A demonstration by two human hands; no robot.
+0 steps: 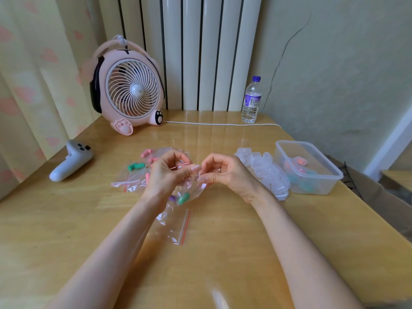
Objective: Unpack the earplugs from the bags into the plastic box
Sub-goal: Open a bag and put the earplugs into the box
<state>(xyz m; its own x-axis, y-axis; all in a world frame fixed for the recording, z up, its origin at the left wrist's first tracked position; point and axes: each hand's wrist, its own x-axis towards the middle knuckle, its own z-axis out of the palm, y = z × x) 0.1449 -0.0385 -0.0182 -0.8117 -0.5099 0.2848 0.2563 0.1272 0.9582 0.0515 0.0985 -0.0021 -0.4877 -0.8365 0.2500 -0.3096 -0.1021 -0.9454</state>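
A clear bag (193,188) holding a green earplug (184,198) is pinched at its mouth by the left hand (165,175) and the right hand (225,173), above the surface (223,259).

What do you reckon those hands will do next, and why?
Probably pull the mouth of the zip bag apart: the left hand and right hand each pinch its top edge, and a green earplug sits inside, not yet in the plastic box.

Two hands (166,175) (225,173); one each: held bag (195,187), plastic box (317,186), fan (133,92), bottle (250,101), controller (71,160).
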